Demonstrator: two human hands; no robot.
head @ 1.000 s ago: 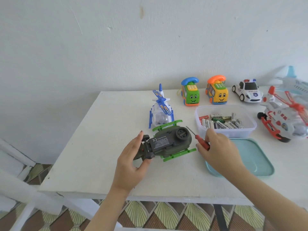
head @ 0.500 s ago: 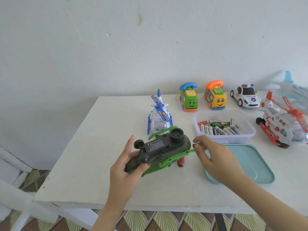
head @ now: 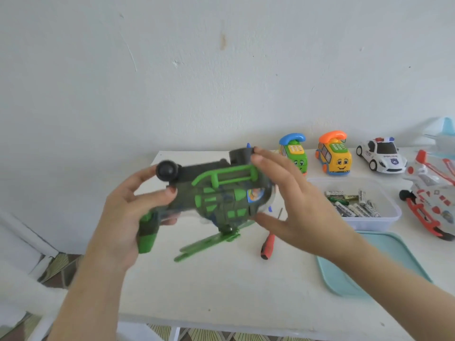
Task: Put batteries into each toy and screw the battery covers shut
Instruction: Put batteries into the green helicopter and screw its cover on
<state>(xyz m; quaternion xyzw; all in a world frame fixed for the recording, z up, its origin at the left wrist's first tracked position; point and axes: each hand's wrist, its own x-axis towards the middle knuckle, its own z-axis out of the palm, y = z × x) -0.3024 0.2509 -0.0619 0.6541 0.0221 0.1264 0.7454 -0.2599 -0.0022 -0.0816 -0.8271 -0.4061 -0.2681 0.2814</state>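
A dark green toy helicopter point(head: 216, 195) is held up above the white table point(head: 221, 286), turned on its side with its rotor blades hanging down. My left hand point(head: 123, 217) grips its tail end, thumb and fingers curled round it. My right hand point(head: 293, 205) holds the nose end, fingers over the top and thumb underneath. A red-handled screwdriver point(head: 268, 242) lies on the table just below the toy. A clear tub point(head: 384, 222) with several batteries point(head: 354, 205) stands to the right.
The tub's teal lid point(head: 364, 264) lies at the front right. Along the back stand a green phone car point(head: 295, 153), a yellow phone car point(head: 334, 156) and a white police car point(head: 381, 155). A red and white helicopter point(head: 433, 198) sits at the right edge.
My right hand put the screwdriver down on the table. Both hands lifted the green helicopter off the table and rolled it from belly-up onto its side.
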